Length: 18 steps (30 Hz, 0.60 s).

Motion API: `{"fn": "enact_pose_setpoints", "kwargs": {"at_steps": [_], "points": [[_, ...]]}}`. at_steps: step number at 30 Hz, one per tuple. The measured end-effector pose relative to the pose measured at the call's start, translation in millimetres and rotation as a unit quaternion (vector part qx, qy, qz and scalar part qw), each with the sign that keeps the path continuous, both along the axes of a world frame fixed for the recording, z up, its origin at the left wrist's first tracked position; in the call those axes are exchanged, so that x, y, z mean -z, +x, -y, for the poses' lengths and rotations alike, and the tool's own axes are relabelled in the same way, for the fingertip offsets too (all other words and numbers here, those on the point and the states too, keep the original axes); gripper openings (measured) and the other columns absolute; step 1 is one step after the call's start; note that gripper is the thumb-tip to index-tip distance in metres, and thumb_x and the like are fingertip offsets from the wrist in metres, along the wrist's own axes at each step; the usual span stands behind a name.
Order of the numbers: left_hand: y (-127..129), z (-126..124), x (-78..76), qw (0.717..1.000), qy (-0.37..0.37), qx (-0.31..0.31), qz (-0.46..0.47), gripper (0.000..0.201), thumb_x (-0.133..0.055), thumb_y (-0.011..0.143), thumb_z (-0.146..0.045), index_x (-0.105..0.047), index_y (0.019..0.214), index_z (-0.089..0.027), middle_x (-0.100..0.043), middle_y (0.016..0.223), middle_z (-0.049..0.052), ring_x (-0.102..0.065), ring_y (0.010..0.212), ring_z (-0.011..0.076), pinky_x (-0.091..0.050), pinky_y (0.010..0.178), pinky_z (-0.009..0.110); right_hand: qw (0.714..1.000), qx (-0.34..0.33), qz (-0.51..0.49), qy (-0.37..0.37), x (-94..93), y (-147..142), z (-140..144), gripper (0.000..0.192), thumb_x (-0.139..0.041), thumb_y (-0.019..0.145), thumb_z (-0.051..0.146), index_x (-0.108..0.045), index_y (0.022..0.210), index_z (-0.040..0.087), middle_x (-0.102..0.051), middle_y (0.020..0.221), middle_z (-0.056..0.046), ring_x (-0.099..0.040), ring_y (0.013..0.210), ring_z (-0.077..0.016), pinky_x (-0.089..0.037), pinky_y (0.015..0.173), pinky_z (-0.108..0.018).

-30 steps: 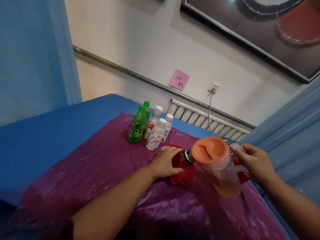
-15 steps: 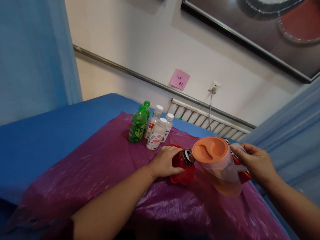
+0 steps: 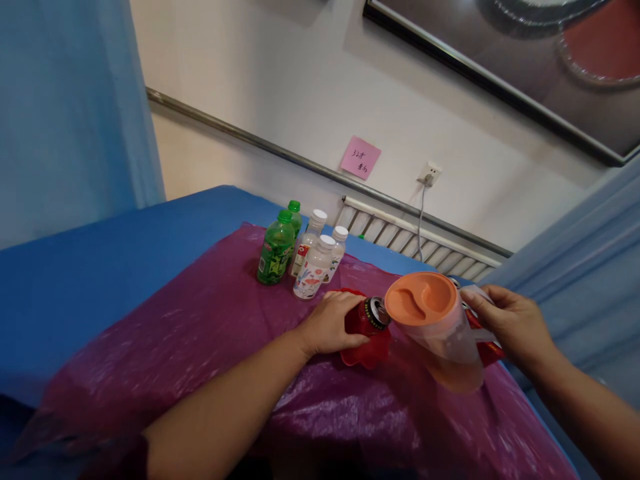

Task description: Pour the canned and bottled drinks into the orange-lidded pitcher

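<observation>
My left hand (image 3: 333,323) is wrapped round a red drink can (image 3: 369,316), whose opened top tilts to the right. Under the can lies a red scalloped dish (image 3: 367,353), partly hidden by the can and hand. My right hand (image 3: 515,323) grips the handle of a translucent pitcher (image 3: 445,347) with an orange lid (image 3: 421,298). The pitcher leans left, its lid edge right beside the can's top. Amber liquid shows in its lower part. Whether any liquid flows between the two I cannot tell. Red cans (image 3: 487,340) stand behind the pitcher, mostly hidden.
Green bottles (image 3: 276,248) and white-capped bottles (image 3: 315,268) stand behind my left hand. Purple plastic sheeting (image 3: 200,347) covers part of the blue table (image 3: 200,213). Behind are a radiator (image 3: 385,230), a socket with a plugged-in cord (image 3: 429,175), and curtains (image 3: 70,120) at the sides.
Almost nothing differs. Both hands, the can and the tilted pitcher hold nearly the same positions.
</observation>
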State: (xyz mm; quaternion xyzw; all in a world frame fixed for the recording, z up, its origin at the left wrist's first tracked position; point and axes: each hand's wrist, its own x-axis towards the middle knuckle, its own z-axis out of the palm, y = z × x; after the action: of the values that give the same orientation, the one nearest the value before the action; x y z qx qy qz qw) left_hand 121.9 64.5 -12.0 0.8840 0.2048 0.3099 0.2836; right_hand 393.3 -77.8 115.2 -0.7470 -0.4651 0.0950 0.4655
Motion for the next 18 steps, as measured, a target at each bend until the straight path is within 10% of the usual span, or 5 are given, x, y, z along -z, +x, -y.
{"fn": "enact_pose_setpoints", "kwargs": {"at_steps": [18], "points": [[0.1, 1.0, -2.1, 1.000, -0.002, -0.002, -0.006, 0.070, -0.087, 0.068, -0.042, -0.062, 0.130, -0.025, -0.069, 0.131, 0.009, -0.062, 0.121, 0.0335, -0.041, 0.109, 0.050, 1.000, -0.011, 0.011, 0.010, 4.4, 5.2, 0.7, 0.044, -0.082, 0.072, 0.059, -0.066, 0.063, 0.019, -0.053, 0.052, 0.002, -0.044, 0.045, -0.0105, -0.036, 0.039, -0.021]]}}
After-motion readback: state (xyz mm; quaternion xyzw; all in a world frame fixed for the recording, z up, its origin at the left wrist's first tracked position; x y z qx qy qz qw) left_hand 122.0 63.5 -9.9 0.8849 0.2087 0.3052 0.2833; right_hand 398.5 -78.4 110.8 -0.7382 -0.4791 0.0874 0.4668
